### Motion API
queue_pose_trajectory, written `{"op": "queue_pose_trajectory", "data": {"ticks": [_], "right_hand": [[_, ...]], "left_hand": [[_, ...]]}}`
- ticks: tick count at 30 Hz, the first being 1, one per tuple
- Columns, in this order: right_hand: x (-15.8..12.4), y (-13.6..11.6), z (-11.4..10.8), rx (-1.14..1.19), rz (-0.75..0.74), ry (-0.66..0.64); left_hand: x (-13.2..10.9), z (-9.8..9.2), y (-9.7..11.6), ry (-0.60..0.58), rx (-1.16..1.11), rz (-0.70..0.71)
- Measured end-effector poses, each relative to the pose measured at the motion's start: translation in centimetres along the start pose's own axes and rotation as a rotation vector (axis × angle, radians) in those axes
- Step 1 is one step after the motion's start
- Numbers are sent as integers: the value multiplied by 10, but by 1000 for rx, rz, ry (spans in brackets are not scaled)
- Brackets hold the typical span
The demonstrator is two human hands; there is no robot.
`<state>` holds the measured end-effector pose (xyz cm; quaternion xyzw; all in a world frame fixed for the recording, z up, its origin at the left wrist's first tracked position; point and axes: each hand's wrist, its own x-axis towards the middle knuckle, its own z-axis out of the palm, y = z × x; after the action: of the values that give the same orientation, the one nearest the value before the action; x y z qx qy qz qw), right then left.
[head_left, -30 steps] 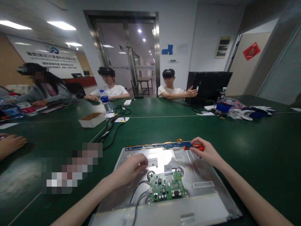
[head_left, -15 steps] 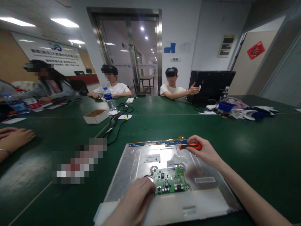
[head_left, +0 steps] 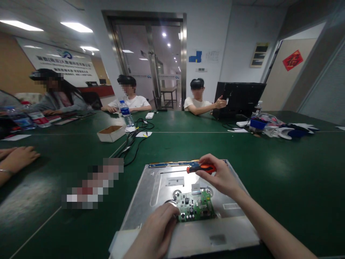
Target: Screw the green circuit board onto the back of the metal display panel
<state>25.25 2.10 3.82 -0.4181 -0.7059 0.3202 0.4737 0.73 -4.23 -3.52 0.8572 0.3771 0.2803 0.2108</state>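
My right hand (head_left: pixel 219 176) is closed around the orange-and-black handle of a screwdriver (head_left: pixel 201 168). Its thin shaft points left over the far part of a metal display panel (head_left: pixel 147 201), just nearer than the blue circuit strip (head_left: pixel 167 165) along the panel's far edge. Low on the panel is a green circuit board (head_left: pixel 194 207) with small connectors and components. My left hand (head_left: pixel 159 225) has its fingers curled together at the board's left edge, gripping it there; the fingertips are partly hidden. Dark wires run beside those fingers.
An open cardboard box (head_left: pixel 111 134), black cables (head_left: pixel 132 142) and a water bottle (head_left: pixel 125 112) stand farther back. A co-worker's hand (head_left: pixel 23 158) rests at left. Across the table a person holds a black monitor (head_left: pixel 239 99); gloves (head_left: pixel 285 131) lie beside a blue box (head_left: pixel 258 123).
My right hand has moved left with the screwdriver, whose shaft now shows over the panel and points left. My left hand stays at the green circuit board.
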Motion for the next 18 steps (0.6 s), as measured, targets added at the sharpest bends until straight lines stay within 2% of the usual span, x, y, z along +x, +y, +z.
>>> {"op": "queue_pose_trajectory", "data": {"ticks": [5,11,14,18], "right_hand": [[-8,7,5,66,44,150],[-7,11,7,317,130,229],[-7,7,9,361,99,232],[-8,-6,18,238,-8,183]], "left_hand": [[0,-5,0,-9,-15,-49],[4,-12,-3,-77,-40,-104],[7,-12,-6,-106,-68,-108],[9,-9,-8,-99,-83,-98]]}}
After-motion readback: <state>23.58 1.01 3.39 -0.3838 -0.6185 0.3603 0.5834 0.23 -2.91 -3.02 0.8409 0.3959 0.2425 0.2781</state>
